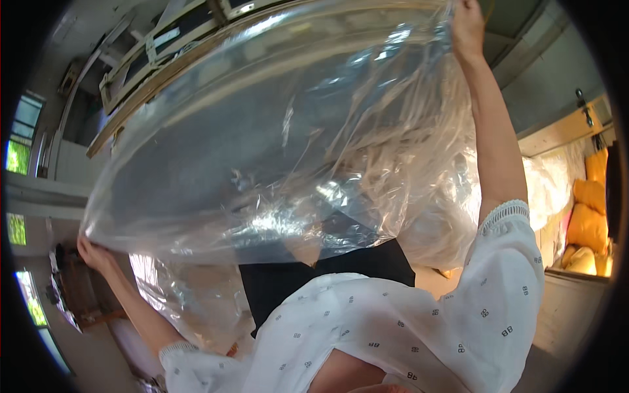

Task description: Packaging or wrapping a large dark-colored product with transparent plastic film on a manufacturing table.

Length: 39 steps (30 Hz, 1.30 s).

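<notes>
A large sheet of clear plastic film [262, 137] is stretched wide between my two arms, shiny and creased toward its right side. My left hand [96, 254] is closed on the film's near left corner, low at the left. Raised high at the upper right, my right hand [467, 29] grips the opposite edge; its fingertips are partly cut off by the top of the view. The film hangs across my front and over my black trousers [275, 278], and parts of the wooden frame behind it show through blurred.
A wooden-edged table or rack [141, 108] runs along the far left. More crumpled clear film [190, 295] hangs low at the left, and further film [550, 183] lies at the right. Orange bundles [586, 223] are stacked on the far right. Windows [23, 137] line the left wall.
</notes>
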{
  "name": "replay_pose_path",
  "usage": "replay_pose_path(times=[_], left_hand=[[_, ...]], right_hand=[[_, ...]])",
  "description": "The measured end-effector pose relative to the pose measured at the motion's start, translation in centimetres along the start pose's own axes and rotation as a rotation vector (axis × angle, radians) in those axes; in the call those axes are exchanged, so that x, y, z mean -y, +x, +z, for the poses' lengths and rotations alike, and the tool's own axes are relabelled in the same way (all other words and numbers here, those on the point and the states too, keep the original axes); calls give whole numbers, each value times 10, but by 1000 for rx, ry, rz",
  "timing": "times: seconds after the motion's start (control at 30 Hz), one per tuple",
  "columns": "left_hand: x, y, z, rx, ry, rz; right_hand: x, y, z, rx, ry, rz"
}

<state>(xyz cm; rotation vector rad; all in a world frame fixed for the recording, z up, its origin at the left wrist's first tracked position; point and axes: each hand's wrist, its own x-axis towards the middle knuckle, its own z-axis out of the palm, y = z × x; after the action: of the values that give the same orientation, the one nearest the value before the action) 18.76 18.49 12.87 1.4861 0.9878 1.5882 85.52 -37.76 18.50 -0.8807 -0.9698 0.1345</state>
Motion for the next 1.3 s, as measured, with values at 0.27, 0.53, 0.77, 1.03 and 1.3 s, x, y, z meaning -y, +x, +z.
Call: replay_pose_path(times=[0.27,0.53,0.77,1.03,1.3], left_hand=[[140,66,79,195,618,207],[121,82,144,175,434,-31],[143,118,120,91,685,42],[153,122,110,15,795,45],[158,122,110,40,708,83]], right_hand=[[-104,-27,-74,-435,-1109,166],[-126,-6,-88,-348,-1222,246],[-134,3,-89,-387,-1471,125],[-136,1,-106,-509,-1389,113],[-134,5,-122,-549,-1389,199]])
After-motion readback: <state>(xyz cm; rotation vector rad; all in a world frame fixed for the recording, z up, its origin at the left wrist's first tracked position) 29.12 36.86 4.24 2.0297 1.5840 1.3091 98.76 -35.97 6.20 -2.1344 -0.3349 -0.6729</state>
